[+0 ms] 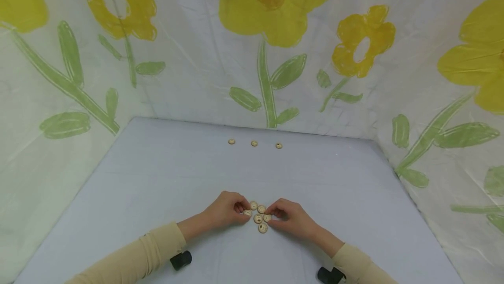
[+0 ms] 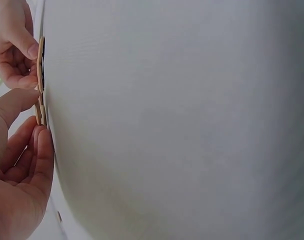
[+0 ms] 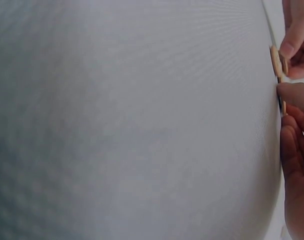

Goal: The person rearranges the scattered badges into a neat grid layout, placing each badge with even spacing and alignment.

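Several round wooden discs with dark marks lie close together on the table, among them a top disc [image 1: 253,205], a middle disc [image 1: 258,218] and a lowest disc [image 1: 262,228]. At the cluster's left, the left hand [image 1: 228,209] pinches a disc [image 1: 247,213] between thumb and fingers. On the right side, the right hand [image 1: 293,219] pinches another disc [image 1: 267,218] by its edges. In the left wrist view the left hand [image 2: 19,165] holds a disc seen edge-on; the right wrist view shows the right hand [image 3: 298,155] likewise.
Three more discs, the left [image 1: 231,141], the middle [image 1: 254,143] and the right [image 1: 278,145], lie in a row near the far edge of the pale table [image 1: 177,157]. Behind and beside it hangs a white sheet [image 1: 189,56] with painted yellow flowers.
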Available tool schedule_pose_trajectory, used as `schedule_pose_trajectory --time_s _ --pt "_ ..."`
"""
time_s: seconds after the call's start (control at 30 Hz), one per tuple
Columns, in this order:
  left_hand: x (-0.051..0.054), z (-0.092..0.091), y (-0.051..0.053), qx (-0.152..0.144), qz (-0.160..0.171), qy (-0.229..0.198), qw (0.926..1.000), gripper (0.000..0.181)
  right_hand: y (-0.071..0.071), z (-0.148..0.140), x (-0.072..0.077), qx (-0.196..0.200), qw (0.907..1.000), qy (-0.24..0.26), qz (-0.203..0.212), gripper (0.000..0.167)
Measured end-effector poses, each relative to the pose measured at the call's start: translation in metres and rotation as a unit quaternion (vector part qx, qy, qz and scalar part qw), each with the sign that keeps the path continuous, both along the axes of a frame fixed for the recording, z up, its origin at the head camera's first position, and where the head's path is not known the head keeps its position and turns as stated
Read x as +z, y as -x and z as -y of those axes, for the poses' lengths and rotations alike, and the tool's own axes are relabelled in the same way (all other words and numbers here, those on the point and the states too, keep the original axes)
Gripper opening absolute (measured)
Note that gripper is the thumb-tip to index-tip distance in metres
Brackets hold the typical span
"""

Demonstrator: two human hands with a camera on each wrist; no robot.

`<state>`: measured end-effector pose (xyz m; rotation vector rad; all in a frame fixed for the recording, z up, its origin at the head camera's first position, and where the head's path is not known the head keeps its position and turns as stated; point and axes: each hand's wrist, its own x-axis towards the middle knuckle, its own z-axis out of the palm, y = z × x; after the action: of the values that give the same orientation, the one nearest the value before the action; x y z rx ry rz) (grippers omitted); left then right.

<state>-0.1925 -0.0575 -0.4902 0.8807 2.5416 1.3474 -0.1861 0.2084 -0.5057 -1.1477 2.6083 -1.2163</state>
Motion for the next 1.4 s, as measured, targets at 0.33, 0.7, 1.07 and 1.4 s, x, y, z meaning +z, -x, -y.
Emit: schedule_pose_trajectory --time_s 0.33,0.7,1.07,1.4 --pt "0.007 0.004 0.011 0.035 -0.014 0.017 0.9992 0.014 0.001 -0.001 -0.004 -0.009 0.9999 -0.003 0.004 0.021" --pt "0.007 0.005 0.032 0.057 -0.038 -0.001 0.9977 0.014 0.0 -0.001 -0.005 -0.006 1.0 0.002 0.002 0.021" --pt "0.018 0.01 0.055 0.091 -0.029 0.009 0.9954 0.014 0.002 -0.001 -0.005 -0.007 0.9999 0.0 0.008 0.021" --pt "0.021 0.009 0.073 0.134 -0.031 0.017 0.9903 0.014 0.001 -0.001 -0.004 -0.001 0.9999 0.011 0.004 0.021"
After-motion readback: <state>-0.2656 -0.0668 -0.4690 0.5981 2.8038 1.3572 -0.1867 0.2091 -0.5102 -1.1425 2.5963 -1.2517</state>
